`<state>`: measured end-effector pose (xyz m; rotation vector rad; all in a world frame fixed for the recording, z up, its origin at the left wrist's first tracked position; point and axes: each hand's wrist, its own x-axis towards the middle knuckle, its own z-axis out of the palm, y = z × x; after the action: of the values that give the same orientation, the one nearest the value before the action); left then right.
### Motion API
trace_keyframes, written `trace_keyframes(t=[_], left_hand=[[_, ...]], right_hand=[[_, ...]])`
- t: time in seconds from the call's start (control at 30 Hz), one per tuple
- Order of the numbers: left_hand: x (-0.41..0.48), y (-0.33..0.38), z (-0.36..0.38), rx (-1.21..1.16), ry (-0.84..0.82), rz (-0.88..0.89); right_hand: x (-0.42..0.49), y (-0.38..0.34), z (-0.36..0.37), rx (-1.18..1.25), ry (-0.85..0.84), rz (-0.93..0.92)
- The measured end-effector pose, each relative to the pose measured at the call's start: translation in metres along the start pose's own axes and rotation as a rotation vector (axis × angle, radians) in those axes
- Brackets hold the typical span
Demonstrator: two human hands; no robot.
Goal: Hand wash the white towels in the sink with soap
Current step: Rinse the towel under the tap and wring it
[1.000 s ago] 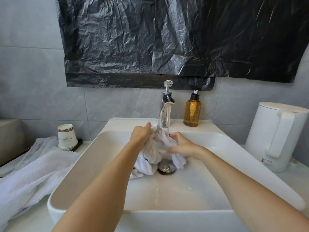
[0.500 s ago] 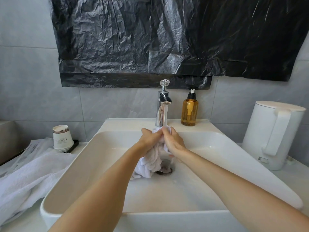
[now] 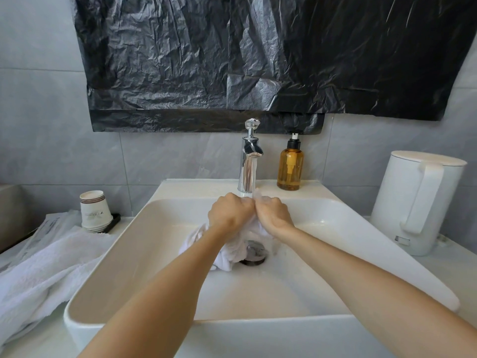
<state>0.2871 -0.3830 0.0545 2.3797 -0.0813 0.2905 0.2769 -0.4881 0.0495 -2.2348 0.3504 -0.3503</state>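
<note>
Under the running tap, left hand [image 3: 231, 214] and right hand [image 3: 273, 214] sit knuckle to knuckle, both fists curled tight round the bunched top of a small white wet towel [image 3: 232, 251] — rubbing or wringing step, by my read. Towel's loose end hangs from the fists into the basin and lies on the round metal drain stopper [image 3: 254, 251], partly covering it. Risk one: cloth plugs the drain while the tall chrome faucet [image 3: 249, 164] pours, so water could pool in the white rectangular ceramic sink [image 3: 180, 329]. Risk two: stream lands right at the fists, so spray may jump the rim toward the white electric kettle [image 3: 415, 202] standing on the counter at right. No lather visible, cannot tell if soap is on the cloth; a wet-handed reach for the amber plastic pump bottle [image 3: 289, 169] just beside the faucet could tip it on the sink's back ledge. Larger white terry towel [image 3: 38, 267] lies on the counter at left with an edge against the sink wall — it may soak up overflow or slide. Stack of paper cups [image 3: 94, 211] behind it sits well apart from the splash zone, low concern.
</note>
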Motion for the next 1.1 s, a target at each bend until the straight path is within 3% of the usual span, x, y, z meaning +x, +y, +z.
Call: trace_keyframes(t=[0.1, 0.17, 0.23, 0.43, 0.57, 0.67, 0.7, 0.77, 0.87, 0.97, 1.1], left_hand=[[-0.006, 0.003, 0.0, 0.123, -0.015, 0.051], [-0.004, 0.001, 0.001, 0.066, -0.034, 0.024], [0.003, -0.005, -0.001, -0.063, -0.053, -0.056], [0.019, -0.022, -0.012, -0.636, -0.122, -0.338], [0.01, -0.012, -0.025, -0.809, -0.335, -0.27], [0.011, -0.007, -0.023, -0.8, -0.369, -0.291], [0.012, -0.008, -0.021, -0.76, -0.367, -0.289], [0.016, -0.013, -0.013, -0.638, -0.315, -0.255], [0.014, -0.012, -0.009, -0.6, -0.202, -0.157], [0.016, -0.012, -0.009, -0.68, -0.259, -0.16], [0.01, -0.009, -0.004, -0.678, -0.312, -0.108]], right_hand=[[-0.003, 0.005, -0.007, -0.143, -0.036, -0.112], [-0.005, 0.007, -0.01, -0.228, -0.059, -0.203], [-0.003, 0.009, -0.01, -0.252, -0.092, -0.31], [0.005, 0.017, -0.013, -0.015, -0.208, -0.416], [0.005, 0.01, -0.012, 0.111, -0.314, -0.403], [0.009, 0.016, -0.019, -0.216, -0.337, -0.469], [0.009, 0.015, -0.022, -0.31, -0.279, -0.457], [0.01, 0.012, -0.027, -0.257, -0.149, -0.361], [0.015, 0.006, -0.032, 0.098, -0.081, -0.101], [0.011, 0.003, -0.035, 0.361, -0.108, 0.122], [0.008, 0.002, -0.015, 0.421, -0.121, 0.06]])
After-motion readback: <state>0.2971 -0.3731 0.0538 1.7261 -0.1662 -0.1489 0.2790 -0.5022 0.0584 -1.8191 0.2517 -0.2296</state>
